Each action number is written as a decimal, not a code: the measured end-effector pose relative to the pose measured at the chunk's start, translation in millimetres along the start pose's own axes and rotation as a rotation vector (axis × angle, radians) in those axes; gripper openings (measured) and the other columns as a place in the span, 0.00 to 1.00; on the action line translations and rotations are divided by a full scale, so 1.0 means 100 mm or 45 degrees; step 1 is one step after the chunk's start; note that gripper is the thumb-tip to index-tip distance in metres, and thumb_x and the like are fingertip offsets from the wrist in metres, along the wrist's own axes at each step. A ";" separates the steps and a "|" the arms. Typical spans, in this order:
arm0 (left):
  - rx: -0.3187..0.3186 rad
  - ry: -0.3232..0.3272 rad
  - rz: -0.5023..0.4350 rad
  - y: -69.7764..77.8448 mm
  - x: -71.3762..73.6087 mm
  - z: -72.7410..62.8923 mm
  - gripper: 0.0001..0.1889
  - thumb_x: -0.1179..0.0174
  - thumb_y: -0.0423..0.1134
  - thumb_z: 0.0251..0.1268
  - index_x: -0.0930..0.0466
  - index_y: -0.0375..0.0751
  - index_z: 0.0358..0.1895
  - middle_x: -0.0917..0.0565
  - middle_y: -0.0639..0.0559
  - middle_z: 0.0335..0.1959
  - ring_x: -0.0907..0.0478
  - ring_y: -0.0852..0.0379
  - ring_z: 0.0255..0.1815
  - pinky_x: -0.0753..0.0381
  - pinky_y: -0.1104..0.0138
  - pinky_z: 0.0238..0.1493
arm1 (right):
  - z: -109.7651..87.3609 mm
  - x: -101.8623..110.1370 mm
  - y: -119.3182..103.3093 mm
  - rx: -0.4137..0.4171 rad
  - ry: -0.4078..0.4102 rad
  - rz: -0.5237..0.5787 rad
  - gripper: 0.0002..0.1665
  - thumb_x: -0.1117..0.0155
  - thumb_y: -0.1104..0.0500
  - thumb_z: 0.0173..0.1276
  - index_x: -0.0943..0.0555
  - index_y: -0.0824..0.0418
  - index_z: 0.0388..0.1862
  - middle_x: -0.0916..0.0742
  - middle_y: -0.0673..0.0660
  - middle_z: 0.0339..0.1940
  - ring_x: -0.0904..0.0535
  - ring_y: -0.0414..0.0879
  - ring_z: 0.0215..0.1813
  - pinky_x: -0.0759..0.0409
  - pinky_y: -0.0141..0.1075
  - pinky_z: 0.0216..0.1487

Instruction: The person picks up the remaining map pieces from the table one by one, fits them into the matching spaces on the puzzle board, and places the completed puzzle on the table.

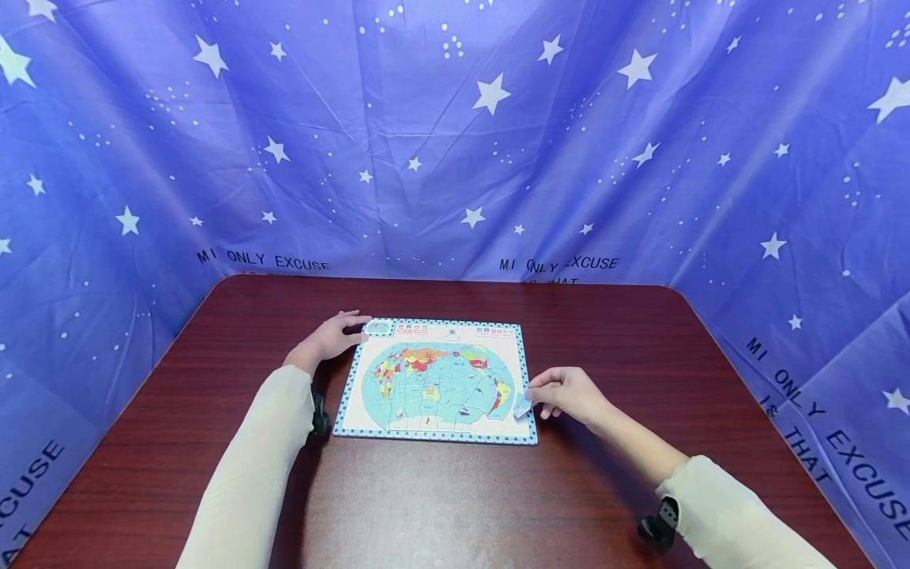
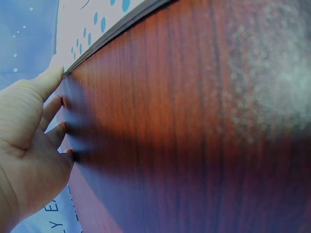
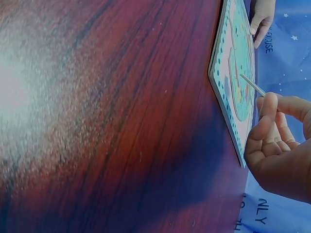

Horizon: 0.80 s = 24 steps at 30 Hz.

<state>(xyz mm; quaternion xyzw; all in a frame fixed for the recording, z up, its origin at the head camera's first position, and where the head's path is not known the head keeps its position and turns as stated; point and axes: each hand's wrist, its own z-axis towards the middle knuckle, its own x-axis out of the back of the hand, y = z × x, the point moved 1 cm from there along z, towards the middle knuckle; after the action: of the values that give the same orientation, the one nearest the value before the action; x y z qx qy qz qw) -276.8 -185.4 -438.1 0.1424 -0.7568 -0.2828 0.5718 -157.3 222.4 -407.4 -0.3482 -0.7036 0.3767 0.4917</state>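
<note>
A world map jigsaw puzzle point(image 1: 435, 385) with a dotted blue border lies flat on the table. Its oval is largely filled with fitted pieces, with a pale notch at the lower right. My right hand point(image 1: 569, 393) pinches a small light-blue puzzle piece point(image 1: 522, 406) between thumb and fingers over the board's right border. Seen edge-on in the right wrist view, the thin piece point(image 3: 253, 85) tilts above the map. At the board's upper left corner, my left hand point(image 1: 332, 336) rests with extended fingers; its thumb point(image 2: 51, 76) touches the board's edge in the left wrist view.
The dark red wooden table point(image 1: 426, 506) extends around the board on all sides. Behind and beside it hangs a blue curtain point(image 1: 426, 158) with white stars and lettering. Black wrist cameras sit on both forearms, the right one point(image 1: 659, 525) close to the tabletop.
</note>
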 end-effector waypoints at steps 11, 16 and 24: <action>-0.007 -0.005 -0.007 0.01 0.00 0.00 0.26 0.49 0.44 0.71 0.38 0.43 0.70 0.50 0.38 0.75 0.65 0.35 0.76 0.57 0.40 0.71 | 0.02 -0.11 0.01 -0.017 -0.054 0.067 0.16 0.34 0.59 0.59 0.20 0.71 0.40 0.13 0.54 0.23 0.22 0.40 0.19 0.24 0.32 0.26; 0.003 -0.003 -0.003 0.01 0.00 -0.01 0.26 0.49 0.44 0.71 0.38 0.44 0.70 0.50 0.38 0.75 0.65 0.35 0.76 0.56 0.40 0.71 | 0.01 -0.17 -0.01 -0.002 -0.083 0.099 0.17 0.34 0.60 0.58 0.21 0.72 0.40 0.12 0.54 0.24 0.22 0.39 0.18 0.25 0.32 0.25; -0.003 0.007 0.005 -0.01 0.00 0.00 0.26 0.49 0.44 0.71 0.38 0.44 0.70 0.50 0.39 0.75 0.65 0.36 0.76 0.56 0.40 0.71 | 0.03 -0.26 -0.02 0.000 -0.099 0.121 0.17 0.34 0.60 0.58 0.20 0.72 0.40 0.13 0.51 0.23 0.23 0.38 0.18 0.24 0.32 0.25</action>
<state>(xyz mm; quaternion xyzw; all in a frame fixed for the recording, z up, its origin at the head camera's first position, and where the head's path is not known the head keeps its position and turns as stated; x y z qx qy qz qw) -277.1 -185.9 -438.8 0.1410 -0.7552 -0.2821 0.5747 -152.7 198.4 -418.1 -0.3663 -0.7049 0.4128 0.4456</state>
